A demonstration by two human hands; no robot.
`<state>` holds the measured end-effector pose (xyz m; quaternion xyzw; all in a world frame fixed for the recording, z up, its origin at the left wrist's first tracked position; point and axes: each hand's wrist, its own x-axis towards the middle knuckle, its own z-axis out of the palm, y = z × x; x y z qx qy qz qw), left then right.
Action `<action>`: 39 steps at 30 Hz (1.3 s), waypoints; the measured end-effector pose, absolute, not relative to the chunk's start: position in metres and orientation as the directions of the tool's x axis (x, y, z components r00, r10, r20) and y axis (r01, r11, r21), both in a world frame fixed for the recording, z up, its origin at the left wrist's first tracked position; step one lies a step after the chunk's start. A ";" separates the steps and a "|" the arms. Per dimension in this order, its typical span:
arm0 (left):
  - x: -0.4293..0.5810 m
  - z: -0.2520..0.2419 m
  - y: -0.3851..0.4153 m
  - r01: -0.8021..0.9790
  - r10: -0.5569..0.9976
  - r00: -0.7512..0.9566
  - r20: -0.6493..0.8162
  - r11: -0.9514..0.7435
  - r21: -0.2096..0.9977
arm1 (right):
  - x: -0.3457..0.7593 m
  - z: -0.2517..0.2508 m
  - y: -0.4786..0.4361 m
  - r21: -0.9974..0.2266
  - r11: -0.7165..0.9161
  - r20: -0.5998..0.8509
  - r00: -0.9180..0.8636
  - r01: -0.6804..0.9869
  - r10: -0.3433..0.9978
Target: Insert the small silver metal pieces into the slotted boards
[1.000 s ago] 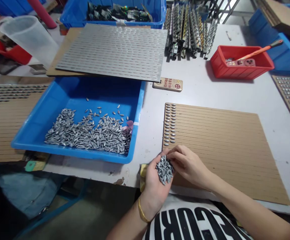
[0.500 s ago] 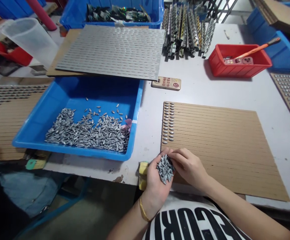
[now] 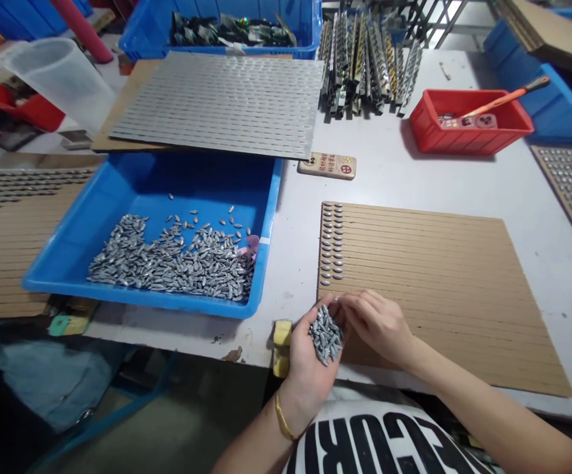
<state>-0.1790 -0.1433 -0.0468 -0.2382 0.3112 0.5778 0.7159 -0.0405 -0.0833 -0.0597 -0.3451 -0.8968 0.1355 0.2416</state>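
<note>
Where the two hands meet, at the near left corner of a grooved brown board [image 3: 443, 283], one left hand [image 3: 304, 359], palm up, its grip half-curled like a bowl around a heap of small silver pieces [image 3: 326, 336]. One right hand [image 3: 382, 326], fingertips gathered close beside the heap; whether they pinch a piece, I cannot tell from here. On the board, along its left edge: two columns of the same pieces. To the left, one blue tray [image 3: 142, 299], many more lying loose inside. Overhanging its far end, one grey slotted panel [image 3: 221, 105]. Farther right on the tabletop [image 3: 379, 181], one red bin [image 3: 463, 139], orange-handled tool [image 3: 503, 103] leaning out.
</note>
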 end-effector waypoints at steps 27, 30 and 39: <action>-0.182 -0.050 -0.147 -0.974 0.728 0.176 -0.663 0.225 -0.012 | -0.042 -0.079 -0.056 -0.311 0.734 0.323 -0.659 0.604 0.679; -0.182 -0.050 -0.147 -0.973 0.721 0.181 -0.668 0.228 -0.017 | -0.043 -0.079 -0.056 -0.290 0.737 0.329 -0.660 0.610 0.675; -0.178 -0.050 -0.144 -0.970 0.747 0.203 -0.633 0.243 -0.025 | -0.033 -0.086 -0.054 -0.365 0.740 0.376 -0.638 0.565 0.672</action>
